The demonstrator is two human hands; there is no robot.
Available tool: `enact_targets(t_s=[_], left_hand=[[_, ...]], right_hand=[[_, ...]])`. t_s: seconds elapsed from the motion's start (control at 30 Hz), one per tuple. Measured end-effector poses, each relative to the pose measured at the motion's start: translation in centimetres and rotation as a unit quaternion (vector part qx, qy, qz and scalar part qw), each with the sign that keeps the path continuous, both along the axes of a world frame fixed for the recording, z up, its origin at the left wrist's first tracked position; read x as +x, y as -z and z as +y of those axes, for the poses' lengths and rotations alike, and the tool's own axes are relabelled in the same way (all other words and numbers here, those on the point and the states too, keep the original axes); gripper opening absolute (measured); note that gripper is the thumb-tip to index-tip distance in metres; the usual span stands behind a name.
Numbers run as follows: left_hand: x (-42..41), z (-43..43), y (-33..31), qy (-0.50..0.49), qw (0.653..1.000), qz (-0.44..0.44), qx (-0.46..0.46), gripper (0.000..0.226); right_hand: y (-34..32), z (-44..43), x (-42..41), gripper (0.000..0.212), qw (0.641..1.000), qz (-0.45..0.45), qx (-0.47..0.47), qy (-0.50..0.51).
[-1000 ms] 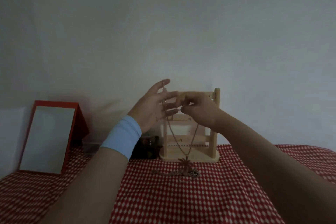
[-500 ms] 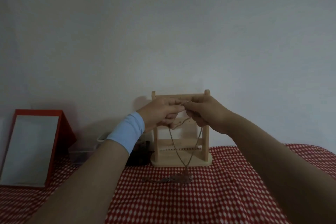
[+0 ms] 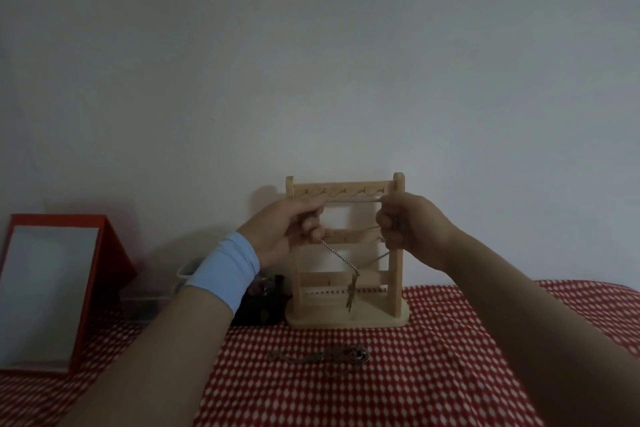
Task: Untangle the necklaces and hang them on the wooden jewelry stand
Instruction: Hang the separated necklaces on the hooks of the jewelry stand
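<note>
Your left hand [image 3: 284, 229] is closed, its fingers curled round one side of a necklace [image 3: 349, 202]; your right hand [image 3: 415, 226] is closed as well, its fingers pinching the other side of the same chain.

Between the two hands the upper run of the chain is stretched taut and level; below the hands two lower runs slope inward and meet in a V; from that meeting point a pendant [image 3: 350, 292] hangs clear of the surface.

The stand [image 3: 363, 320] is directly behind both hands, upright; its notched top bar sits just above your knuckles, and the taut run lies just below that bar. Whether the chain touches the wood cannot be told. The right hand overlaps the right post; the left hand overlaps the left post.

A second necklace [image 3: 323, 355] lies in a loose heap on the checked cloth [image 3: 433, 374], below and nearer to you than both hands, apart from the stand's base.

A light blue wristband [image 3: 225, 270] circles your left wrist; a dark object [image 3: 265, 303], too dim to identify, sits just beyond that wrist, beside the stand; a red box [image 3: 104, 267] with a pale front panel stands well out to the left of the left hand, tilted back.
</note>
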State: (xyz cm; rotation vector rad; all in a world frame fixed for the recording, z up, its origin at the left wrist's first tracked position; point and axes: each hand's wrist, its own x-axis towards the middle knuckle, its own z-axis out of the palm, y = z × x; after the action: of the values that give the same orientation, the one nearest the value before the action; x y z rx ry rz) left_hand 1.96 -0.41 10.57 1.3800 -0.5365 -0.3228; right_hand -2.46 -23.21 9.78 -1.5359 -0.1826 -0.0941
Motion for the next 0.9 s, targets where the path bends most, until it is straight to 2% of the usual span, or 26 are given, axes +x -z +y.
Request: enact_targets(t_s=[0.13, 0.23, 0.3, 0.4, 0.5, 0.63, 0.9], left_hand=[[1.5, -0.5, 0.2, -0.078, 0.995, -0.005, -0.060, 0.017], [2.6, -1.2, -0.1, -0.204, 0.975, -0.088, -0.003, 0.014], [3.0, -2.0, -0.8, -0.260, 0.959, -0.113, 0.026, 0.017], [3.6, -2.7, -1.5, -0.326, 0.934, -0.118, 0.087, 0.022], [4.4, -2.9, -1.3, -0.376, 0.899, -0.160, 0.157, 0.034], [5.0, -2.7, 0.4, -0.378, 0.878, -0.202, 0.213, 0.036], [3.4, -3.9, 4.2, -0.275, 0.897, -0.206, 0.277, 0.011]], right_hand=[[-0.3, 1.0, 1.0, 0.024, 0.997, -0.039, 0.015, 0.063], [-1.1, 2.0, 1.8, 0.022, 0.981, -0.085, 0.002, 0.172], [-1.5, 2.2, 2.5, 0.020, 0.966, -0.099, -0.017, 0.237], [-1.7, 2.6, 3.2, 0.025, 0.941, -0.109, -0.092, 0.307], [-1.3, 2.9, 3.5, 0.027, 0.916, -0.116, -0.166, 0.347], [0.5, 2.9, 3.8, 0.033, 0.907, -0.109, -0.207, 0.351], [4.7, 3.6, 3.4, 0.014, 0.925, -0.078, -0.233, 0.291]])
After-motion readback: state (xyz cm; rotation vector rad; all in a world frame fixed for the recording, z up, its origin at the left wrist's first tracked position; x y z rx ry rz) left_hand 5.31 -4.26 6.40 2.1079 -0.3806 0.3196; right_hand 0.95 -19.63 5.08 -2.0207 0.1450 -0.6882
